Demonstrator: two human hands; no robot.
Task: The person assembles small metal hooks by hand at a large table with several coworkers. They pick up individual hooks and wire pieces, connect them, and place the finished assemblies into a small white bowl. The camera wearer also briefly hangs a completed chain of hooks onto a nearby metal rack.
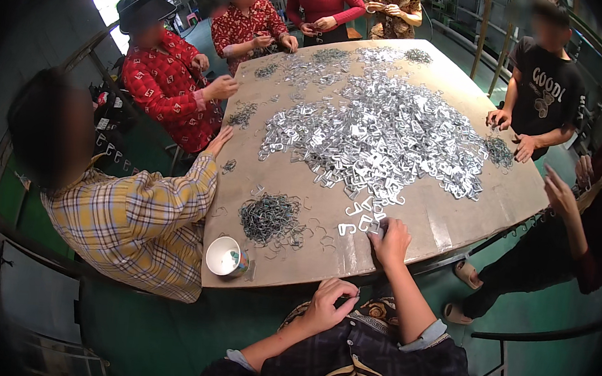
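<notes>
White, flat metal hooks lie loose just beyond the right hand, at the near fringe of a large heap of hooks. The right hand's fingers bend down onto the closest ones; whether they grip a hook cannot be told, since the back of the hand covers the fingertips. Nearer the body and to its left, the left hand is curled with thumb and forefinger together, seemingly on a small dark piece, too little to identify.

Because the left hand sits just off the surface, that piece might drop to the floor if the pinch loosens. The hooks overlap, so lifting one could drag its neighbours along. Left of both hands, a paper cup stands near the edge, where a sleeve or elbow might tip it; its greenish contents are unclear. Beyond the cup, thin dark wire clips are heaped so tightly that single ones blur together and could snag. Far right of the hands, a co-worker is partly lost in the dark rim.
</notes>
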